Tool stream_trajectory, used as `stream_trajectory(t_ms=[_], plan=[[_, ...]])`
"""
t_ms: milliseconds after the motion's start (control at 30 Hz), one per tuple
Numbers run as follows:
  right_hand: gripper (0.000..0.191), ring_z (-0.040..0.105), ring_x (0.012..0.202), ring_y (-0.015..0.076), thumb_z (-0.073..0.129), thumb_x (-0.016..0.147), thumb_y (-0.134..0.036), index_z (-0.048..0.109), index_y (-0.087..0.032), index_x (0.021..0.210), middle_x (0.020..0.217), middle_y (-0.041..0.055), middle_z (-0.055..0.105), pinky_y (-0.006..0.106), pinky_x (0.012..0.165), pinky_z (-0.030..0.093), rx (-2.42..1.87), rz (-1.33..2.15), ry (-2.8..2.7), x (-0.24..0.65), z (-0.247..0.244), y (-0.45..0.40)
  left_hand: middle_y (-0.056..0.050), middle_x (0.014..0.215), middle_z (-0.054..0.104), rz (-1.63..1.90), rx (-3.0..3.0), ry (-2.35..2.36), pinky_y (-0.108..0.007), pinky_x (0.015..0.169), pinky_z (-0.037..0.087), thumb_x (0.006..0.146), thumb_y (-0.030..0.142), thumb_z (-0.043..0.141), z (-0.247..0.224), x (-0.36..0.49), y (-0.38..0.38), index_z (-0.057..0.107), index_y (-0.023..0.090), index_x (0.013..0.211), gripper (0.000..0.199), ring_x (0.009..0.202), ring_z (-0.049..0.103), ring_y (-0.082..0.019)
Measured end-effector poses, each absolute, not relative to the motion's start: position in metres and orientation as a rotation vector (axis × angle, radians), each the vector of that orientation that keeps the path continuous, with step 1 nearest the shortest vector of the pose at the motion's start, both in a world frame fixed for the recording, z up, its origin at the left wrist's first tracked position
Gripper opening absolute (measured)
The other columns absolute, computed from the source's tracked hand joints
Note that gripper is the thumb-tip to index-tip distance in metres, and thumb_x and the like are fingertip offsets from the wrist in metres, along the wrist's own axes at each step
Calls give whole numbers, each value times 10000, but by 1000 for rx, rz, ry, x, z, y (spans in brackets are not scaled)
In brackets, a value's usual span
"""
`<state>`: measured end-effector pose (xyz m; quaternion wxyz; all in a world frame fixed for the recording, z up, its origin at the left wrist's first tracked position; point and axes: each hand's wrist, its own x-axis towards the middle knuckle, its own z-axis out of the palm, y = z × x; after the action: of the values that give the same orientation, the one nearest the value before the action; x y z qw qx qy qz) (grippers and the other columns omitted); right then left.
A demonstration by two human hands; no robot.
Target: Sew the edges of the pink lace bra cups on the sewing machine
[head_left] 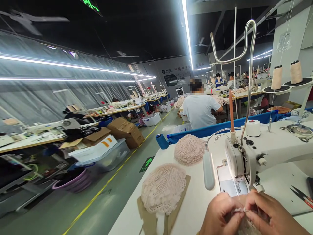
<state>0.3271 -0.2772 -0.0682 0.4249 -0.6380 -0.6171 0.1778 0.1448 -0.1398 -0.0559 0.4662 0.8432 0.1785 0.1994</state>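
White tabletop (129,217) runs toward us, its left edge slanting beside a green aisle floor (114,192), with a blue spool (161,141) at the far corner. One lace cup (163,187) rests on brown board, another behind it; a strip of tabletop separates them from the sewing machine (237,156). Close in front of its needle, our left hand (218,210) and right hand (264,209) nearly meet, fingers bent, pinching pale lace (245,227) between them. Scissors (302,196) lie right of our hands.
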Motion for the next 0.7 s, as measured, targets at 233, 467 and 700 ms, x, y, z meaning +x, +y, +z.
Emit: stream_trajectory(t_ms=[233,467,700], plan=[[285,691,870,225,517,1091,-478,633,-297,904,944,21,761,347,820,545,-1535,463,-1564,328,-72,-279,-115,1027,739,584,2008,383,-356,885,517,886,387,757,-50,148,-143,763,215,955,185,939,681,-270],[280,698,894,213,462,1118,-397,637,-307,918,923,-3,741,354,849,522,-1558,460,-1661,332,-75,-282,-53,818,694,507,1883,500,-300,707,466,778,286,739,-57,152,-148,561,220,760,191,761,620,-210],[211,720,1018,204,464,1127,-343,575,-310,950,1049,-26,750,363,920,527,-1562,432,-1754,335,-79,-280,-34,857,683,518,1903,495,-296,758,474,751,257,757,-54,154,-149,700,194,914,184,759,578,-188]])
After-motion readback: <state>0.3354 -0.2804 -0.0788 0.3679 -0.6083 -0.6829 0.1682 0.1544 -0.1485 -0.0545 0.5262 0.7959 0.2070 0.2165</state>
